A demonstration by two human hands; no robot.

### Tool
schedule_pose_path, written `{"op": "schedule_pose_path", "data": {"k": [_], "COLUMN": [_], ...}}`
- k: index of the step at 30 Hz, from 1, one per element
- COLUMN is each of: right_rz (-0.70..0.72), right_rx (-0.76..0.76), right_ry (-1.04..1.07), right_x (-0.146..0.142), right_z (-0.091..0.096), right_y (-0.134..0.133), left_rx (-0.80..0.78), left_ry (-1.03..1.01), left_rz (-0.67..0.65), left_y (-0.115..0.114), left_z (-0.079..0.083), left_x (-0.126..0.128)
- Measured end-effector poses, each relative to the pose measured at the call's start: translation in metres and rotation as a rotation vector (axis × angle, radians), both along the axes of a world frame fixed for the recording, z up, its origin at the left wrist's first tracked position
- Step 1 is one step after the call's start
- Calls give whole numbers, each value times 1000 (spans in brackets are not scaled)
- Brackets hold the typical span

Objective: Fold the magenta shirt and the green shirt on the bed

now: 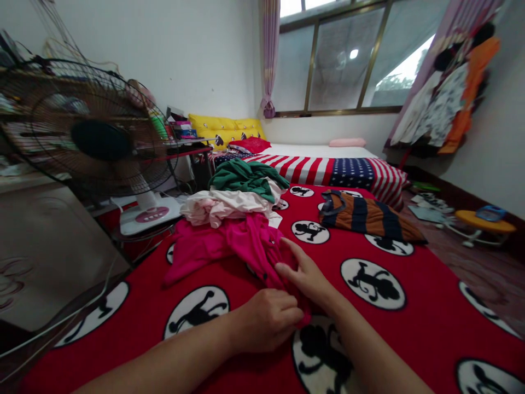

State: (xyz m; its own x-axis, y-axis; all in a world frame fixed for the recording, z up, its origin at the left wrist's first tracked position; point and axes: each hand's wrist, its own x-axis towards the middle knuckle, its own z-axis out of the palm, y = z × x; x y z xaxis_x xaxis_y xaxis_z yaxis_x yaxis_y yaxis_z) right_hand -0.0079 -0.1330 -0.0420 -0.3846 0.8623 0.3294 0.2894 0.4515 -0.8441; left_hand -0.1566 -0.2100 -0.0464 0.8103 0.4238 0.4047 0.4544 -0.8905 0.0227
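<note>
A bright pink garment (205, 246) lies crumpled on the red blanket (320, 295), with a small dark dot on its bunched part. My left hand (268, 317) is closed around its near end, and a bit of pink cloth shows beside the fingers. Just beyond it, my right hand (303, 271) has the thumb and a finger about the bunched right edge; its other fingers are partly hidden. Behind the pink garment lie white clothing (233, 205) and a green garment (246, 178) in a heap. A brown and dark striped garment (365, 216) is laid flat to the right.
A standing fan (102, 139) is at the left, beside a cabinet (45, 246). Another bed with a striped, starred cover (303, 169) and yellow pillows (225, 128) adjoins behind. Clothes (443, 104) hang at the right, above a small stool (484, 221).
</note>
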Motion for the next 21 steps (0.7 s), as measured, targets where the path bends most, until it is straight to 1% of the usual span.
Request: {"op": "schedule_pose_path", "data": {"k": [2, 4, 5, 6, 7, 9, 11, 12, 14, 16, 18, 19, 21], "right_rz": [26, 53, 70, 95, 126, 207, 292, 315, 283, 164, 37, -20, -126], "right_rx": [52, 81, 62, 9, -81, -335, -589, -682, -785, -799, -749, -709, -604], "right_ry": [-98, -127, -105, -72, -30, 50, 94, 113, 188, 364, 587, 699, 910], "right_x": [-11, -17, -17, -16, -11, 5, 30, 45, 75, 100, 116, 120, 123], "right_z": [-4, -6, -6, -4, 0, 10, 21, 26, 31, 30, 25, 23, 19], "right_y": [-6, -8, -8, -7, -6, -3, -1, 0, 2, 7, 13, 16, 24], "left_rx": [8, 17, 22, 28, 31, 32, 46, 62, 104, 122, 83, 32, -111], "left_ry": [29, 34, 18, -15, -64, -202, -341, -395, -465, -473, -435, -407, -356], "left_rz": [-10, -9, -3, 1, 2, -3, -6, 6, 100, 290, 501, 581, 669], "left_y": [0, 0, -1, -1, -2, -3, -4, -4, -2, 4, 13, 19, 28], "left_z": [-2, -3, -3, -2, 0, 5, 12, 16, 22, 24, 21, 18, 11], "left_x": [0, 1, 1, 0, 0, -3, -9, -12, -20, -28, -37, -42, -50]}}
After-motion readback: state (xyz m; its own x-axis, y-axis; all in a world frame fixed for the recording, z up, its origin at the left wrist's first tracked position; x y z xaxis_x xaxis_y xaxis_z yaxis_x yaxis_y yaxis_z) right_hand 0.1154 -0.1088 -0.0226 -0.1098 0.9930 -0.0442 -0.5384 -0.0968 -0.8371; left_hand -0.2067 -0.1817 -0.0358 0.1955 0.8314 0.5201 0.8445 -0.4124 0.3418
